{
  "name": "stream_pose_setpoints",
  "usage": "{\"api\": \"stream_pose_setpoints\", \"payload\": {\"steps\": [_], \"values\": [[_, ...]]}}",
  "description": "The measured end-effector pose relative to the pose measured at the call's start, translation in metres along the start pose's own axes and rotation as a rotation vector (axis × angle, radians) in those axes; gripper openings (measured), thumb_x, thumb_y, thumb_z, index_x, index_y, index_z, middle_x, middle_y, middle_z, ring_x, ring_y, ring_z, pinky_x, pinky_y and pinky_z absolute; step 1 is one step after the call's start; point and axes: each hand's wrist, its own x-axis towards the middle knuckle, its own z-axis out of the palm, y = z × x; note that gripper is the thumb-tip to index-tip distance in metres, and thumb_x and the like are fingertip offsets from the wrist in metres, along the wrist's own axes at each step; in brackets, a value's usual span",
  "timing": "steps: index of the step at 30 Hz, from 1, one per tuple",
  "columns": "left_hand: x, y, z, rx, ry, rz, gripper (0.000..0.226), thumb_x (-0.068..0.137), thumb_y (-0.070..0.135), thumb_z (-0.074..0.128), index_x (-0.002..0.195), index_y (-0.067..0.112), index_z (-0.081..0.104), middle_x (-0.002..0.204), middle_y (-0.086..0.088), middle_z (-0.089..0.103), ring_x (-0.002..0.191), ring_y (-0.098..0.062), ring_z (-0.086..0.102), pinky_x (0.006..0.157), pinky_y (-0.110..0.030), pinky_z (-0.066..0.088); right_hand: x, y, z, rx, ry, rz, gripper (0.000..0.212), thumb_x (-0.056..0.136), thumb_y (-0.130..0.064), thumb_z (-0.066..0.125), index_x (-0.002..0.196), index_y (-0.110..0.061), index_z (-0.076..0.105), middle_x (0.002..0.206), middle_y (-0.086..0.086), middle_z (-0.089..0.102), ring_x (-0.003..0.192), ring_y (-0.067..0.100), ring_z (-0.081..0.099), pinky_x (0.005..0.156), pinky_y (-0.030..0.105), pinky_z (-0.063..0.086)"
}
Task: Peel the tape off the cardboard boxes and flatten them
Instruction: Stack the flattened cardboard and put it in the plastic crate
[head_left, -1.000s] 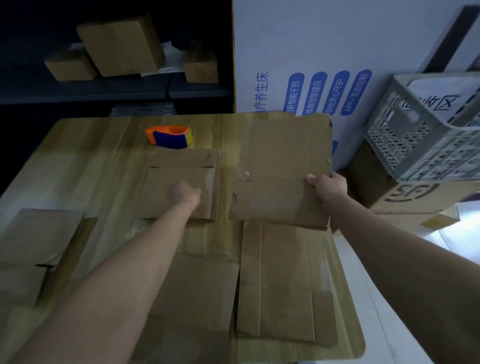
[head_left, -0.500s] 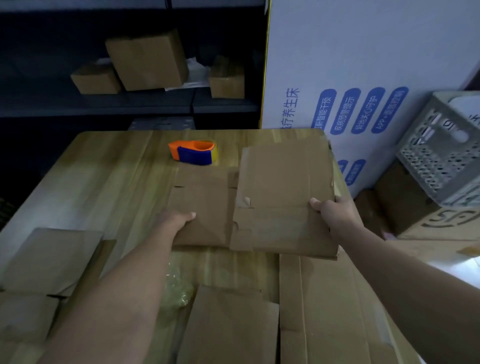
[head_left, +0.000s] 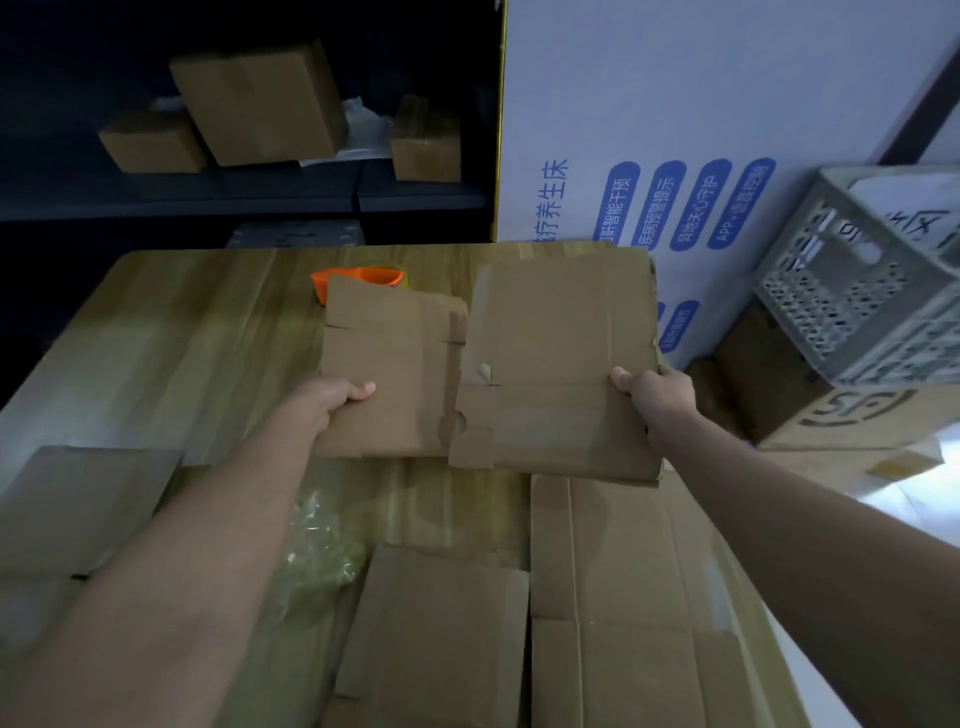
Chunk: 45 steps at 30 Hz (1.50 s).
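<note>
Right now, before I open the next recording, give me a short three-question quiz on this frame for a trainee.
1. True or false: the left hand holds the smaller cardboard sheet and the right hand holds the larger cardboard sheet.
2. Where is the orange tape dispenser? A) in the left hand B) on the table, behind the smaller cardboard sheet C) on top of the larger cardboard sheet
3. Fill in: the crumpled clear tape lies on the table beside the ____ forearm.
Key: 1 true; 2 B; 3 left.
</note>
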Motion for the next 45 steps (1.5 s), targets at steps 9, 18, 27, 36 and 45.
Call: {"api": "stream_pose_setpoints", "payload": {"steps": [9,18,27,36,45], "values": [[-0.132,0.023,0.039,0.019,0.011,0.125,0.054,0.088,0.011,0.066,0.134,0.0,0.043,0.131,-0.012,0.053,0.122,-0.032,0.051,0.092,-0.041,0.043,-0.023,-0.014,-0.108,-0.008,0.102,-0.112,0.039,0.083,-0.026,0.069,0.118,-0.01,0.062,0.101,0.007,0.066,0.092,0.028,0.062,0.088,0.037,0.052],[-0.252,-0.083,0.138,0.245,-0.129,-0.089,0.088,0.083,0.019,0.072,0.148,-0.002,0.016,0.149,-0.014,0.034,0.129,-0.034,0.044,0.094,-0.036,0.043,-0.039,0.01,-0.229,-0.085,0.04,-0.142,0.041,0.084,-0.025,0.069,0.12,-0.007,0.06,0.108,0.008,0.064,0.103,0.03,0.061,0.097,0.044,0.048],[-0.265,-0.145,0.18,0.341,-0.057,-0.121,0.077,0.078,0.032,0.077,0.139,0.003,0.038,0.139,-0.014,0.047,0.127,-0.032,0.045,0.107,-0.044,0.037,-0.037,0.056,-0.247,-0.138,-0.062,-0.083,0.046,0.083,-0.027,0.069,0.124,-0.008,0.059,0.104,0.009,0.065,0.096,0.031,0.063,0.093,0.042,0.051],[-0.25,-0.147,0.21,0.442,-0.113,-0.135,0.062,0.079,0.023,0.076,0.13,0.0,0.05,0.134,-0.014,0.053,0.12,-0.031,0.051,0.101,-0.038,0.042,-0.023,0.073,-0.258,-0.179,0.016,-0.051,0.053,0.087,-0.025,0.067,0.133,-0.006,0.05,0.111,0.008,0.057,0.11,0.033,0.056,0.091,0.036,0.045],[-0.24,-0.142,0.219,0.262,-0.243,-0.263,0.051,0.075,0.015,0.079,0.118,-0.004,0.058,0.118,-0.017,0.062,0.112,-0.032,0.057,0.099,-0.043,0.045,-0.02,0.091,-0.262,-0.207,0.073,0.029,0.051,0.083,-0.029,0.069,0.126,-0.006,0.054,0.117,0.013,0.061,0.108,0.035,0.057,0.098,0.047,0.046]]}}
